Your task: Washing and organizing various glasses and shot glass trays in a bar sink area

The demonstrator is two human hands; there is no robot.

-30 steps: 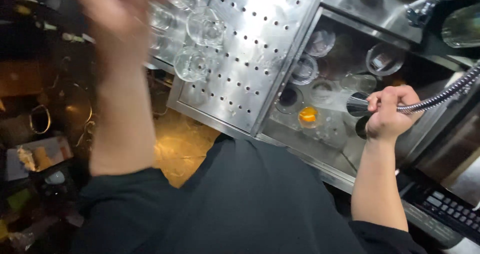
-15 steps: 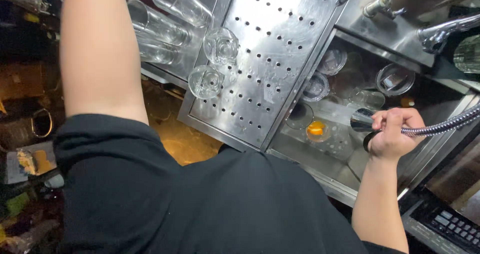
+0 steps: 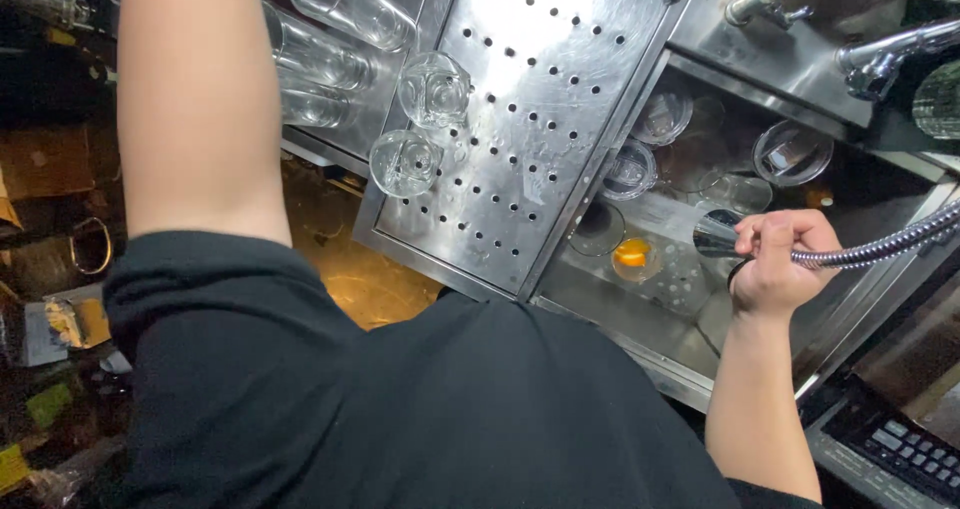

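My right hand (image 3: 775,264) grips the spray hose (image 3: 880,249) tight over the sink (image 3: 620,309) full of glasses. My left arm reaches up out of view, so I cannot tell about those fingers.

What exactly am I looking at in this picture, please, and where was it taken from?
This is one view from a camera worn on a person's head, looking down over their black shirt at a bar sink station. The right hand grips a metal spray nozzle on a flexible steel hose, pointed into the steel sink basin. In the basin lie several clear glasses and round lids, and one small glass with an orange slice. To the left is a perforated steel draining board with two upturned clear stemmed glasses at its edge, and tall clear tumblers beside them. The left arm reaches up out of the frame, so its hand is not visible.
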